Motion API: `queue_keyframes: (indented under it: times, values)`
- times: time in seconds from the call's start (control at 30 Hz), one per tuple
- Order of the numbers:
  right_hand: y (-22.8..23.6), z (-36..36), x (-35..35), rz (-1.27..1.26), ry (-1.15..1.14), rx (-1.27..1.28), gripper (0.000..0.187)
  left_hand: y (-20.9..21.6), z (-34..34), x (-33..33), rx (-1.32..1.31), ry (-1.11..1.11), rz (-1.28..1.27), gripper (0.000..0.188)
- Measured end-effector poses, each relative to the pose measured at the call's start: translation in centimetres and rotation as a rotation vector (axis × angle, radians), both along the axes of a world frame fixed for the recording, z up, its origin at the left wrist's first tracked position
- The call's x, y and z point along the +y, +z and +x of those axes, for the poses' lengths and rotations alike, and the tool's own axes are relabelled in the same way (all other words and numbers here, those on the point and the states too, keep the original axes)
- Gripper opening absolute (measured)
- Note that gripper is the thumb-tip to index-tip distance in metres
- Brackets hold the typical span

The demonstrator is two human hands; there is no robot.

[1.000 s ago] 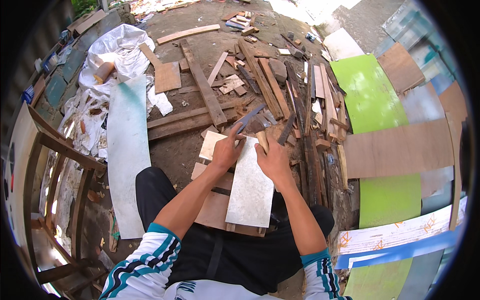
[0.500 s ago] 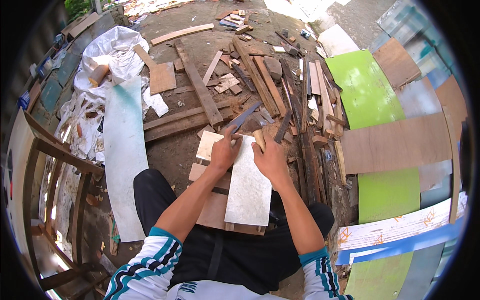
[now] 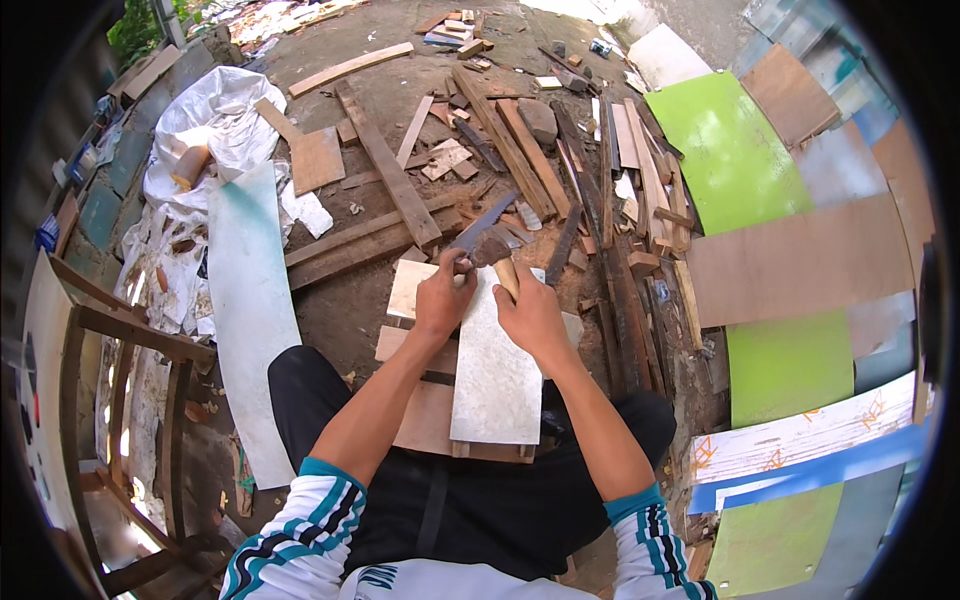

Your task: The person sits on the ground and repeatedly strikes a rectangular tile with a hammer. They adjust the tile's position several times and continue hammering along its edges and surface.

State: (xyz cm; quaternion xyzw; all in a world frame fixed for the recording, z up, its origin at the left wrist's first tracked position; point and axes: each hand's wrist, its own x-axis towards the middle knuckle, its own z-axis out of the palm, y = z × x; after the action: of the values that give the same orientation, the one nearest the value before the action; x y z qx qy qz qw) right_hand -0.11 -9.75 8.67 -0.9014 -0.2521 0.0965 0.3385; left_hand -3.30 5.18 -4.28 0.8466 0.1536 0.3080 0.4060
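Note:
My right hand (image 3: 530, 315) is wrapped round the pale wooden handle of a hammer (image 3: 508, 282). Its dark, rusty-looking head lies just right of my left fingertips. My left hand (image 3: 441, 300) is closed in a pinch at the far left edge of a whitish rectangular panel (image 3: 497, 390); whatever it pinches is too small to make out. The panel lies across my lap on top of brown wooden boards (image 3: 425, 415). A pale wood piece (image 3: 408, 285) sticks out left of my left hand. Beyond my hands, a saw blade (image 3: 482, 224) lies on the ground.
Long wooden beams (image 3: 385, 165) and scrap pieces lie ahead of me. A long pale sheet (image 3: 250, 330) and a white sack (image 3: 215, 105) are on the left, near a wooden frame (image 3: 170, 440). Green panels (image 3: 735, 150) and brown boards (image 3: 800, 260) lie on the right.
The hammer head has shifted left and nearer my left fingers. Both hands keep their grips, and the white panel stays on my lap. The whole view has tilted slightly.

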Motion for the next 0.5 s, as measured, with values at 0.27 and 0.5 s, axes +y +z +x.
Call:
queue_keyframes:
  times: [0.27, 0.5]
  values:
    - [-3.8, 2.5, -5.4, 0.031, -0.224, 0.14, 0.041, 0.9, -0.9, 0.0, 0.088, -0.05, -0.02, 0.054]
    - [-8.4, 3.8, -7.2, 0.185, -0.322, 0.261, 0.058, 3.0, -1.2, 1.3, 0.079, -0.108, 0.105, 0.06]
